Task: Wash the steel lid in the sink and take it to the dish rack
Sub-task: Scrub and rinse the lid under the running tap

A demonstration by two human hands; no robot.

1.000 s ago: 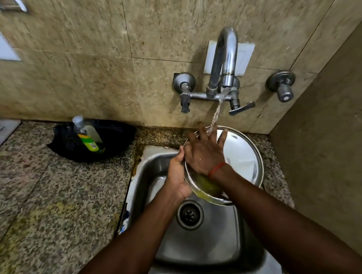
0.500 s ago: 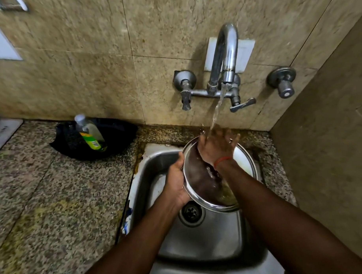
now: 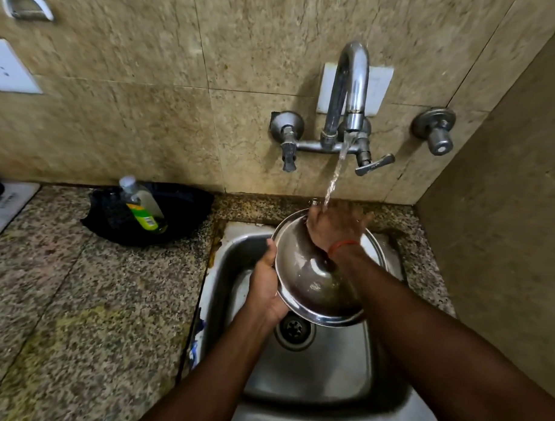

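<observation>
Right hand (image 3: 335, 227) slid up the seemingly tilted steel lid (image 3: 306, 272).

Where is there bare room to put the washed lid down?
Free: the granite counter left of the sink, in front of the black cloth holding the soap bottle. Crowded: the basin, filled by the lid, left hand and right hand.

Granite counter (image 3: 84, 311) — bottle (image 3: 142, 204), perhaps dark cloth (image 3: 182, 210)
</observation>
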